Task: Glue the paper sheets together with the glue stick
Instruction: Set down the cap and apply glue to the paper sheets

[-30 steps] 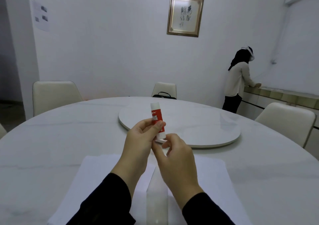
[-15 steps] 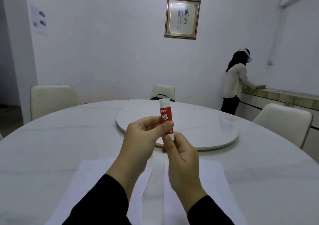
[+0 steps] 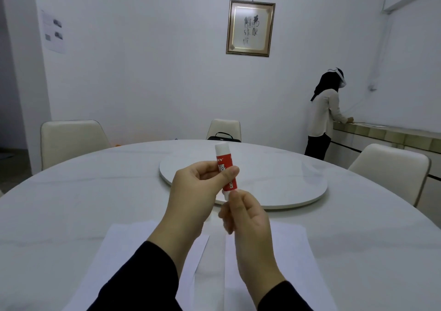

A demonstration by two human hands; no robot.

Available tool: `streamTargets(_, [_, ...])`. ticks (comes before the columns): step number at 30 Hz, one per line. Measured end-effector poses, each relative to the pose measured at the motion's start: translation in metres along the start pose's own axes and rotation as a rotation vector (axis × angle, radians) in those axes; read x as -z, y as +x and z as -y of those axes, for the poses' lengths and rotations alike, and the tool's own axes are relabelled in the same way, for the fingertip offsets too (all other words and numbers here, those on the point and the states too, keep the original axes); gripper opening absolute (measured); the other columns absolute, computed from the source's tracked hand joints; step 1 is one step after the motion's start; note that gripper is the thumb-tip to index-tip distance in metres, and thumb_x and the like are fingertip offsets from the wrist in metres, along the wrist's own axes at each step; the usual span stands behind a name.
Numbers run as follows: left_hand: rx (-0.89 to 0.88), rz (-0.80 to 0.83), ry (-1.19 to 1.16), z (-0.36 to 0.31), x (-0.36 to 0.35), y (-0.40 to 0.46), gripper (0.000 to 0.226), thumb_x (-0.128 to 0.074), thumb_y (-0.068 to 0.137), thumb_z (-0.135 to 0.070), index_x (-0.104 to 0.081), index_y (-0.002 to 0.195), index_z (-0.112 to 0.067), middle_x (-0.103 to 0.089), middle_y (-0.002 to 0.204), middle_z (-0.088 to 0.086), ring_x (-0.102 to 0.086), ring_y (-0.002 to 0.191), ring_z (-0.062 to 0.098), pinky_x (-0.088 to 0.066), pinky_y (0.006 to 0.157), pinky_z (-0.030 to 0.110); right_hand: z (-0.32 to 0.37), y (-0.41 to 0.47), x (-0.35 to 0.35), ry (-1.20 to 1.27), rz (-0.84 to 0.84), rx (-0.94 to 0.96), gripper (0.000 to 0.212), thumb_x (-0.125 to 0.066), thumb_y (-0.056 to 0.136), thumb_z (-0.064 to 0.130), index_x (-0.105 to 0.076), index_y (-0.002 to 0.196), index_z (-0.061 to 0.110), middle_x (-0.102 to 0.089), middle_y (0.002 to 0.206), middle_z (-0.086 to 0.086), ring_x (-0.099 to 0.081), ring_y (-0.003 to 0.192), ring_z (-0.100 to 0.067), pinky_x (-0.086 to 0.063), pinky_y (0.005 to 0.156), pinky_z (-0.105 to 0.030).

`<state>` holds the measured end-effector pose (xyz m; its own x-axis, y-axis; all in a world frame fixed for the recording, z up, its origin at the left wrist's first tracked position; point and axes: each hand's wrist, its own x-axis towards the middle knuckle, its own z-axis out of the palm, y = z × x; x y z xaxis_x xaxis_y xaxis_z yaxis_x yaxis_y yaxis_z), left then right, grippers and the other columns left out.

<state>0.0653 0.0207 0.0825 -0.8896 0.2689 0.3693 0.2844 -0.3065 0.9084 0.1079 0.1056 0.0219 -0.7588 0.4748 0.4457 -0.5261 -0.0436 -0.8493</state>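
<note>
Glue stick (image 3: 225, 167), red label: white lettering "LUE" over "TICK", first letters covered by thumb of left hand (image 3: 198, 186); partial brand mark above ending "Y". Framed picture (image 3: 250, 28), far wall: brushed calligraphy characters, not legible. Wall notice (image 3: 53, 32), far left: print too small to read

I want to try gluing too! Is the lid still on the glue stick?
Yes, on. The glue stick has its white cap on top, and no glue shows. The left hand holds it.
</note>
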Motion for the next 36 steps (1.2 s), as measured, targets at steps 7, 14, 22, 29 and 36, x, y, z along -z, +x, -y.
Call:
streamTargets(7, [0.008,0.138,-0.033,-0.012,0.001,-0.001,0.026,-0.079,0.063,-0.025,-0.074,0.085,-0.011,-0.074,0.074,-0.001,-0.069,0.068,0.006,-0.049,0.057,0.009,0.01,-0.003,-0.002,0.184,0.124,-0.04,0.027,-0.057,0.083,0.043,-0.065,0.072,0.021,-0.048,0.057,0.005,-0.039,0.054,-0.009,-0.035,0.052,-0.018])
streamTargets(14, [0.048,0.212,-0.009,-0.013,0.003,-0.001,0.041,-0.077,0.058,-0.033,-0.074,0.091,-0.01,-0.075,0.083,0.001,-0.071,0.075,0.01,-0.053,0.062,0.014,0.005,-0.002,-0.001,0.561,0.216,-0.304,0.049,-0.047,0.087,0.054,-0.065,0.072,0.011,-0.045,0.056,-0.003,-0.037,0.048,-0.012,-0.029,0.047,-0.025])
streamTargets(22, [0.061,0.179,-0.048,-0.016,0.004,-0.002,0.036,-0.076,0.049,-0.041,-0.076,0.076,-0.017,-0.075,0.082,0.003,-0.071,0.076,0.013,-0.055,0.068,0.022,0.005,-0.009,-0.007,-0.25,-0.021,0.252,0.02,-0.055,0.084,0.045,-0.062,0.079,0.027,-0.049,0.06,0.007,-0.042,0.057,-0.004,-0.039,0.054,-0.014])
streamTargets(29, [0.076,0.268,-0.113,-0.016,0.003,-0.005,0.033,-0.076,0.055,-0.035,-0.077,0.079,-0.012,-0.075,0.086,0.009,-0.071,0.077,0.017,-0.055,0.067,0.018,0.016,-0.013,-0.006,0.796,0.337,-0.367,0.048,-0.042,0.091,0.044,-0.049,0.055,0.013,-0.036,0.046,0.0,-0.026,0.042,-0.011,-0.025,0.041,-0.023])
streamTargets(36, [0.041,0.187,-0.027,-0.015,0.0,-0.005,0.036,-0.075,0.058,-0.033,-0.074,0.087,-0.012,-0.075,0.079,0.0,-0.071,0.07,0.007,-0.049,0.055,0.009,0.007,-0.011,-0.008,0.621,0.108,-0.337,0.045,-0.06,0.073,0.056,-0.067,0.074,0.012,-0.047,0.056,-0.005,-0.039,0.045,-0.013,-0.03,0.041,-0.023])
